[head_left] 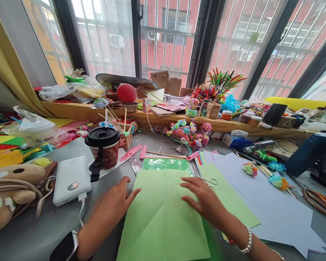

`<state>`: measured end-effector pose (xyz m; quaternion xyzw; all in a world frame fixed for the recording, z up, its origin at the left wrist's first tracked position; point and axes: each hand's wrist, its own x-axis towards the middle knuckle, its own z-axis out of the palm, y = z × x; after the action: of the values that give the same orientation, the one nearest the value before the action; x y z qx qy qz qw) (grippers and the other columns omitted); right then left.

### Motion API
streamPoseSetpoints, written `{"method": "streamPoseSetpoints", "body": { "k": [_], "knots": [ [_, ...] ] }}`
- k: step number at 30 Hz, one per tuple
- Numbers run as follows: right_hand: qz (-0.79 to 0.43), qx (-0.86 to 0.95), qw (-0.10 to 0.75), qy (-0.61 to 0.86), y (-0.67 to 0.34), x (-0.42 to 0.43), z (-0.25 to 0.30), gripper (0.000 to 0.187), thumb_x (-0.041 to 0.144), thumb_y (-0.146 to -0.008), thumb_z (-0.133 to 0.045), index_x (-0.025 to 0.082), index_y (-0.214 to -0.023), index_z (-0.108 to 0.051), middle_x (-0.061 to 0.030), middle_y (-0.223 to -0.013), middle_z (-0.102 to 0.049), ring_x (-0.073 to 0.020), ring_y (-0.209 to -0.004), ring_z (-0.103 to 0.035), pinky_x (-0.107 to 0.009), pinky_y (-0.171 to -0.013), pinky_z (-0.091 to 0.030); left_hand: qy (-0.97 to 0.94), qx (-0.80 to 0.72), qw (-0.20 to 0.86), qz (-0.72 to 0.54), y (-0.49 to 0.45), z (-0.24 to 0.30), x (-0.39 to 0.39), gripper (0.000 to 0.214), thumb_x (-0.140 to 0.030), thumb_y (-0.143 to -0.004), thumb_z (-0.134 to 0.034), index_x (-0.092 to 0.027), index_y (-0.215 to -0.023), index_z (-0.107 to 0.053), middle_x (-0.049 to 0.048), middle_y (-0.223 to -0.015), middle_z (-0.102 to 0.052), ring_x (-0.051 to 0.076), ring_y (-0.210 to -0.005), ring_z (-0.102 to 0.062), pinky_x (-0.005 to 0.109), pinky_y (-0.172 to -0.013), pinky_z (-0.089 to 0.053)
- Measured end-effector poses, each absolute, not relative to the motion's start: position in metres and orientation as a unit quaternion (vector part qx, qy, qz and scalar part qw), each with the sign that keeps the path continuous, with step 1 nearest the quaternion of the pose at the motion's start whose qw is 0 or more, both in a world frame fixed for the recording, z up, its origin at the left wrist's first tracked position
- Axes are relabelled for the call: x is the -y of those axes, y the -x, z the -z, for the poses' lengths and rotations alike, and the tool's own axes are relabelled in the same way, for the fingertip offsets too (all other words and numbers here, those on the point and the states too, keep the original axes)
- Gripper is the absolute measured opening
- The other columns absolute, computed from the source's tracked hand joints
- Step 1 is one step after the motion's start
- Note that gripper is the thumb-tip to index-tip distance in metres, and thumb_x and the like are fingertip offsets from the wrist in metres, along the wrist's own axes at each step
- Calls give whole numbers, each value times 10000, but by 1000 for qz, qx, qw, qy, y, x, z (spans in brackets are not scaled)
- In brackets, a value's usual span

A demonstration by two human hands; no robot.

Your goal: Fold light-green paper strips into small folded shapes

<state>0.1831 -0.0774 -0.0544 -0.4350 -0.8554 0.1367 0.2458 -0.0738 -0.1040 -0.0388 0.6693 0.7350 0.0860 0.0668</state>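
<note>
Power bank: white, lying left of the light green sheet (176, 224), with a cable (82, 210) plugged in.
Lidded cup (104, 154): upright, beyond the sheet and to its left.
Left hand (115, 197): at the sheet's left edge, thumb and forefinger spread apart, pinching nothing; the other fingers are too hidden to tell.
Sheet: flat on the desk (103, 235), between the two hands.
Creases: a line runs down the sheet's middle and a slanting one marks its left half, so some folding seems done; the outline remains a plain rectangle, and how much is left cannot be told.
Right hand (203, 197): over the sheet's right edge, fingers loosely spread; contact is unclear.
Scissors (214, 182): just right of the sheet, partly behind that hand.
Second green paper (237, 214): right of the sheet, overlapping white paper (277, 206).
</note>
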Motion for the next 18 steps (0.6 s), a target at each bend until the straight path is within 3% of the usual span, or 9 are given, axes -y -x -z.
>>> {"method": "streamPoseSetpoints", "body": {
  "k": [4,8,11,14,16,18],
  "knots": [
    [-119,893,224,372,-133,67,47,300,325,-783,-445,179,-1031,-532,-75,-1061,-549,-205,-990,-464,-332,-846,-369,-670,-716,128,-149,72,53,101,428,-409,-732,-372,-128,-1053,-348,8,-590,-583,196,-575,-581,260,-499,-383],
    [-103,868,221,433,-76,26,45,299,354,-782,-438,129,-921,-578,-109,-903,-601,-213,-881,-521,-310,-753,-405,-653,-722,150,-173,68,57,103,386,-300,-705,-411,-134,-1047,-346,-4,-590,-570,194,-583,-577,270,-515,-396],
    [-130,864,174,455,-33,-3,45,385,444,-703,-509,109,-872,-598,-133,-870,-611,-237,-826,-549,-313,-687,-419,-645,-716,178,-197,68,52,108,383,-259,-688,-432,-116,-1036,-357,0,-608,-568,185,-598,-570,279,-553,-412],
    [-172,847,112,490,-4,-21,46,459,462,-523,-644,77,-771,-633,-156,-832,-617,-261,-763,-563,-302,-605,-425,-643,-706,212,-209,70,47,111,368,-267,-669,-457,-103,-994,-403,10,-612,-570,185,-608,-564,283,-566,-415],
    [-220,836,102,492,4,-29,46,408,440,-506,-638,78,-692,-649,-88,-723,-628,-223,-708,-574,-266,-579,-411,-639,-698,231,-224,72,46,112,367,-289,-653,-474,-103,-967,-431,11,-610,-569,185,-606,-558,281,-563,-412],
    [-231,834,118,488,4,-36,45,404,442,-656,-476,79,-663,-655,-1,-637,-592,-160,-698,-576,-218,-591,-379,-629,-694,254,-242,75,48,112,396,-318,-632,-495,-106,-963,-446,3,-598,-566,181,-584,-550,273,-544,-404]
  ]
}}
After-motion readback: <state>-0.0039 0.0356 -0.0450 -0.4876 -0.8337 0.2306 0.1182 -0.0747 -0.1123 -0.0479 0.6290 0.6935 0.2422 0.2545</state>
